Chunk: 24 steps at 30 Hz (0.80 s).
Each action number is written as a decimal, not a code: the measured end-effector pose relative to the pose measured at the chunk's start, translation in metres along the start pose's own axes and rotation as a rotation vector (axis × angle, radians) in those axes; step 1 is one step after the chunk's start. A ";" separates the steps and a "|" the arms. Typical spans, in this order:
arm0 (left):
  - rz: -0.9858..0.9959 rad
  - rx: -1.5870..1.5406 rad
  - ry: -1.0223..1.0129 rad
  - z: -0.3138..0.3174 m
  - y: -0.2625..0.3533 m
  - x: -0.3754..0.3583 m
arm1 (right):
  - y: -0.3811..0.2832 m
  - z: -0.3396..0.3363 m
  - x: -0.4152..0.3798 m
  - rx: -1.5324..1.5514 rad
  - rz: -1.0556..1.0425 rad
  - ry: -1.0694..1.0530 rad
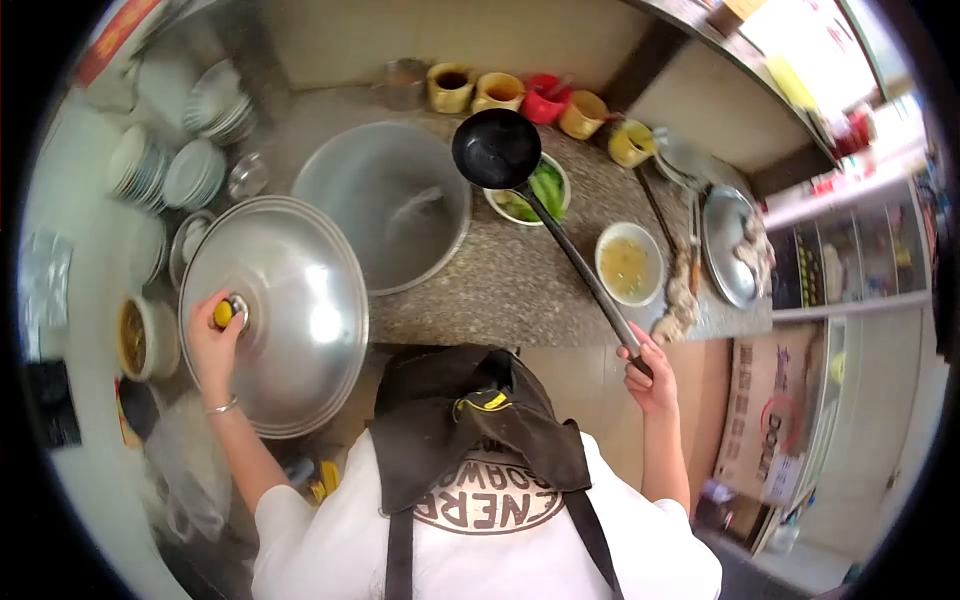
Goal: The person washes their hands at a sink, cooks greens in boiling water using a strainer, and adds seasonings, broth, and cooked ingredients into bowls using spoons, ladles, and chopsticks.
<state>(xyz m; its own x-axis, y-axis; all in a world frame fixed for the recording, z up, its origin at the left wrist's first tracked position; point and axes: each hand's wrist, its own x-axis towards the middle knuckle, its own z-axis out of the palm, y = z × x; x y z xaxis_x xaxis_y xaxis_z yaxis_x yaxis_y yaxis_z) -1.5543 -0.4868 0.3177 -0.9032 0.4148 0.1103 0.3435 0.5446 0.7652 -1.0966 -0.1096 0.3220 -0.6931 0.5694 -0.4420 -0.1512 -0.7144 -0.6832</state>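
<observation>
My left hand [215, 345] grips the yellow knob of a large domed metal lid [290, 365], which is beside a big metal pot [325, 170] with cloudy contents. My right hand [650, 375] is closed round the end of the long handle of a black ladle [495, 150]. The ladle's bowl is raised over the counter, near a bowl of green leaves [547, 192]. A white bowl [628, 265] with yellowish broth and green bits stands on the counter to the left of a crumpled cloth [680, 300].
Several cups of sauces [499, 92] line the back of the speckled counter [520, 285]. Stacked white dishes [195, 172] and a pale container [150, 338] are at the left. A metal lid [728, 245] lies at the right, near a cardboard box [765, 405].
</observation>
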 end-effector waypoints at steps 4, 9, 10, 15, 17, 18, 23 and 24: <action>0.029 0.051 -0.092 0.019 0.013 0.026 | -0.001 -0.031 -0.060 0.010 -0.157 0.192; 0.067 0.051 -0.174 0.044 0.036 0.051 | 0.011 -0.052 -0.110 -0.070 -0.308 0.410; 0.074 0.038 -0.187 0.049 0.037 0.055 | 0.014 -0.057 -0.116 -0.125 -0.338 0.460; 0.106 0.054 -0.245 0.067 0.038 0.075 | 0.023 -0.070 -0.135 -0.268 -0.404 0.682; 0.143 0.046 -0.250 0.072 0.036 0.080 | 0.022 -0.073 -0.141 -0.320 -0.418 0.708; 0.144 0.047 -0.254 0.073 0.037 0.082 | 0.021 -0.075 -0.143 -0.375 -0.429 0.728; 0.104 0.074 -0.257 0.074 0.047 0.083 | 0.010 -0.076 -0.156 -0.460 -0.452 0.771; 0.099 0.076 -0.255 0.074 0.046 0.084 | 0.008 -0.078 -0.159 -0.487 -0.455 0.789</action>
<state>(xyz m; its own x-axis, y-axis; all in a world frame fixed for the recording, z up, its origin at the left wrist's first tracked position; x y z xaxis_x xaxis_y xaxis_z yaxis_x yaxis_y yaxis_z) -1.5947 -0.3729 0.3153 -0.7736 0.6335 0.0114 0.4539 0.5415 0.7076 -0.9324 -0.1741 0.3417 0.0441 0.9750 -0.2179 0.1402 -0.2220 -0.9649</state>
